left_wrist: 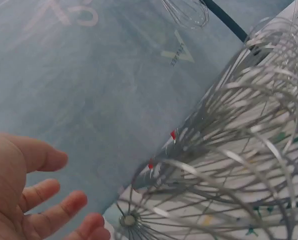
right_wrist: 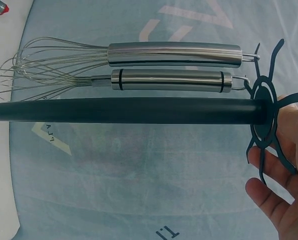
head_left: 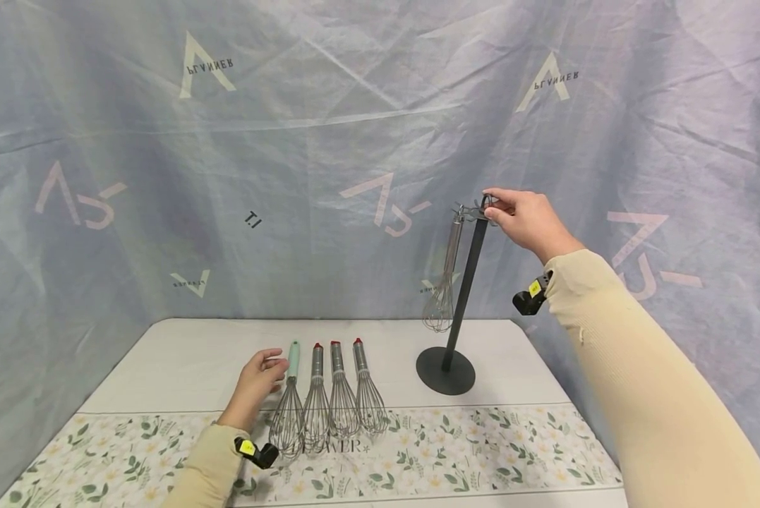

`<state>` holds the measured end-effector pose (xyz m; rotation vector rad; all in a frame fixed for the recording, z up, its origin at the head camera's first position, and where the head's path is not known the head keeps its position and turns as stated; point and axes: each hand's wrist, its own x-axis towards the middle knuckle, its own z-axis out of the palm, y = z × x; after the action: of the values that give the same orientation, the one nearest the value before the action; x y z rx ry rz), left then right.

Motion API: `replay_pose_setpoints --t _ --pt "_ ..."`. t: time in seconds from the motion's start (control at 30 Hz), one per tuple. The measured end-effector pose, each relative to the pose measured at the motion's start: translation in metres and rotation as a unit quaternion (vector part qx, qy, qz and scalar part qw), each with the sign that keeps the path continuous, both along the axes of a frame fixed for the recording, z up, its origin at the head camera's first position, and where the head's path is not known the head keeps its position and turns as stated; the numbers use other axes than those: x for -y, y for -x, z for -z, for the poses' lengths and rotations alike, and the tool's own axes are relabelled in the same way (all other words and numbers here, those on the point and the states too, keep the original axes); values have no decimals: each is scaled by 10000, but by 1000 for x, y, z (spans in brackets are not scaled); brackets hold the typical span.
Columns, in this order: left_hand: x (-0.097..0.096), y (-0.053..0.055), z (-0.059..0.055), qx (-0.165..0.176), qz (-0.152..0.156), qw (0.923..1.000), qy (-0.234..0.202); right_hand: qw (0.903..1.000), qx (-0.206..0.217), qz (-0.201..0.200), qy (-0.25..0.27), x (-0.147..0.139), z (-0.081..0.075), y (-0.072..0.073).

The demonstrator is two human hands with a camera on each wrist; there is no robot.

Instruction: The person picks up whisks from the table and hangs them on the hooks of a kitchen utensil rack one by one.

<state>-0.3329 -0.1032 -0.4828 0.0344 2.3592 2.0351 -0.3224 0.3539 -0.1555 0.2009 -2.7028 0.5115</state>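
While the right hand (head_left: 528, 219) pinches the top of a dark stand (head_left: 465, 295) between thumb and fingers, the left hand (head_left: 259, 381) is at the row of whisks, its fingers relaxed and apart, holding nothing. It is just beside the whisk with a pale green handle (head_left: 293, 360); whether a fingertip touches that handle, I cannot tell.

To the right of this whisk lie three metal-handled whisks with red ends (head_left: 337, 356), side by side on the bench (head_left: 195, 360). All four point their handles toward the backdrop (head_left: 278, 233), and their wire loops rest over a flowered band (head_left: 507, 455) that crosses the white surface.

The stand is on the right side of the bench, well apart from the row, with its round base (head_left: 437, 381) on the white part. Curved hooks (right_wrist: 278, 57) spread out from its top. In the right wrist view, two whisks hang there next to each other beside the pole: one with a plain silver handle (right_wrist: 174, 54), the other with a silver handle ringed in black (right_wrist: 171, 80).

Both arms wear pale yellow sleeves (head_left: 640, 374), and a small black camera (head_left: 529, 300) is strapped at each wrist.
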Motion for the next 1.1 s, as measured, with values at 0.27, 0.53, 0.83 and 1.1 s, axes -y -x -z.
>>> replay_pose_setpoints --t 0.27,0.53,0.83,1.1 --pt "-2 3 16 271 -63 9996 12 10000 6 76 12 0 -2 -2" --pt "-3 2 18 752 -11 9972 25 9999 45 92 40 1 -2 -2" --pt "-7 5 20 901 7 9956 252 10000 11 82 -7 3 -3 -3" --pt "-7 13 27 835 271 9943 607 9999 55 117 67 2 1 -1"
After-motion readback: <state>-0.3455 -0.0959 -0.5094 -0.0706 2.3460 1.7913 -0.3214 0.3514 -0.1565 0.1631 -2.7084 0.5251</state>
